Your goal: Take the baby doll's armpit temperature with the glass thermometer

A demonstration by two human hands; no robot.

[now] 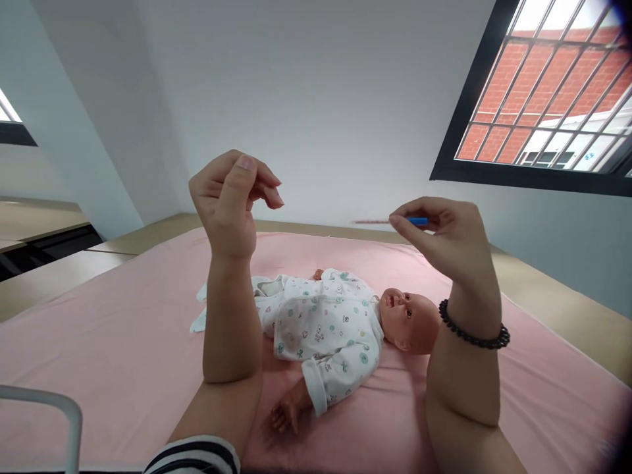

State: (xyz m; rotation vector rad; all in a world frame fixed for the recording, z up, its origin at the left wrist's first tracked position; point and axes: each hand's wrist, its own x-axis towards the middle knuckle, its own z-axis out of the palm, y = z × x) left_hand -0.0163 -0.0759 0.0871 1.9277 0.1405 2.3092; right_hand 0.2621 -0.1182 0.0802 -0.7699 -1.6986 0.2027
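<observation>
The right hand (447,234), right of centre in the frame, pinches a thin rod (372,222) with a blue end (417,221) between thumb and fingertips, the other fingers bent in toward the palm; the rod lies nearly level, its slender part pointing to the left and slightly blurred, its blue end showing behind the thumb on the right; it is in the air, against the pale wall (316,118), just above the far edge of the table.

The left hand (224,204), left of centre, is raised and half curled, two fingertips pointing to the right and the thumb bent over beside the index finger; nothing shows in its grasp, and it stands well apart from the rod.

In the middle of the frame a baby doll (326,316) lies on its back on a pink sheet (123,368), its head to the right and its feet to the left; the left forearm passes in front of its legs, the right forearm hides the crown of its head; it wears a white patterned garment, and its nearer arm reaches toward the bottom centre, the hand on the sheet.

A dark beaded bracelet (474,336) circles the right wrist; a striped sleeve (195,455) shows at bottom left of centre; a white tube (74,421) bends at the lower left; a barred window (538,92) fills the upper right, with red brick beyond.
</observation>
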